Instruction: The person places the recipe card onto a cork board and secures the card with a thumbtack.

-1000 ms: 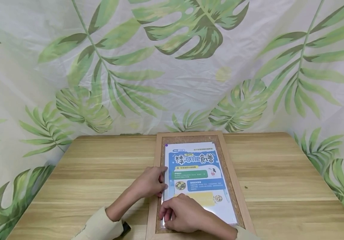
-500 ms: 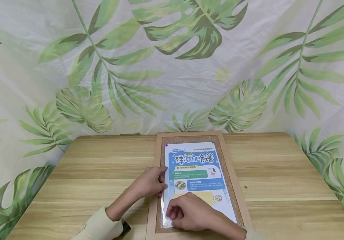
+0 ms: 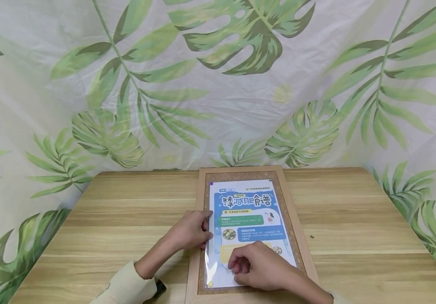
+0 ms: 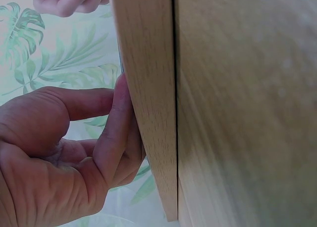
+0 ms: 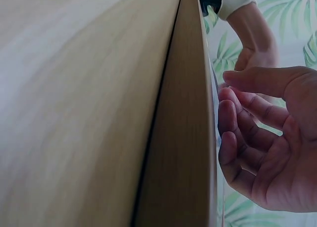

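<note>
A wood-framed corkboard (image 3: 298,219) lies on the table in the head view, with a printed blue-and-white poster (image 3: 246,202) on it. One purple pin (image 3: 211,183) marks the poster's upper left corner, and a yellow pin (image 3: 210,284) its lower left. My left hand (image 3: 189,230) rests its fingertips on the poster's left edge; in the left wrist view, this hand (image 4: 64,147) touches the board beside the wooden frame (image 4: 148,88). Loosely curled, my right hand (image 3: 260,267) hovers over the poster's lower part. Nothing shows between its fingers (image 5: 228,115) in the right wrist view.
The wooden table (image 3: 134,202) extends on both sides of the board. Beside the left sleeve (image 3: 126,285) is a small black object (image 3: 159,289). A leaf-patterned curtain (image 3: 237,114) hangs behind the table. A small dark speck (image 3: 312,237) lies right of the frame.
My right hand has moved right from the poster's lower left corner, uncovering the yellow pin there. The left hand has stayed at the poster's left edge.
</note>
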The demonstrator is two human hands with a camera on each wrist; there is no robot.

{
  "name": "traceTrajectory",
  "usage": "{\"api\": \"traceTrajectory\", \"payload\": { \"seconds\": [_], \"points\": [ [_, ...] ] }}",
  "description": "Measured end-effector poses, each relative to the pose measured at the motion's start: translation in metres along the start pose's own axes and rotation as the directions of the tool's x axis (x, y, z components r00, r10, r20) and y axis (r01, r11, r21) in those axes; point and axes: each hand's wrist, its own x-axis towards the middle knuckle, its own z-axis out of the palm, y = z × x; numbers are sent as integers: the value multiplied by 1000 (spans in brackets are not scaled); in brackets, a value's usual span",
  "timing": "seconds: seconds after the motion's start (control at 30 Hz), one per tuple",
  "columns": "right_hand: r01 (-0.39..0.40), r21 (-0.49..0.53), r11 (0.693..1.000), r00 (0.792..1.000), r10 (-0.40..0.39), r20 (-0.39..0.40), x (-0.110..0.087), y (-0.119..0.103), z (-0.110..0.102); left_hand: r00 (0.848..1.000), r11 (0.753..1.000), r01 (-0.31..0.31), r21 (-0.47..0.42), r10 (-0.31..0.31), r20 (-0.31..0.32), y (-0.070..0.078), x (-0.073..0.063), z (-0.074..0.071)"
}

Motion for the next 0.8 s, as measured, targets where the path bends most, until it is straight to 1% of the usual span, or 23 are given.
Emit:
{"api": "traceTrajectory", "payload": {
  "seconds": [0.37, 0.6, 0.67, 0.8],
  "points": [
    [-58, 35, 998, 995, 61, -74, -24, 21, -25, 1000, 1000, 16, -5, -16, 9, 1, 1, 0],
    [-85, 3, 996, 987, 85, -139, -38, 37, -45, 1000, 1000, 9, 0, -9, 20, 3, 0, -2],
    [-95, -1, 996, 984, 93, -149, -40, 38, -52, 1000, 1000, 9, -1, -9, 26, 4, -1, -3],
    [-137, 7, 991, 979, 137, -149, -44, 42, -61, 999, 1000, 9, 1, -9, 44, 5, -2, -5]
  ]
}}
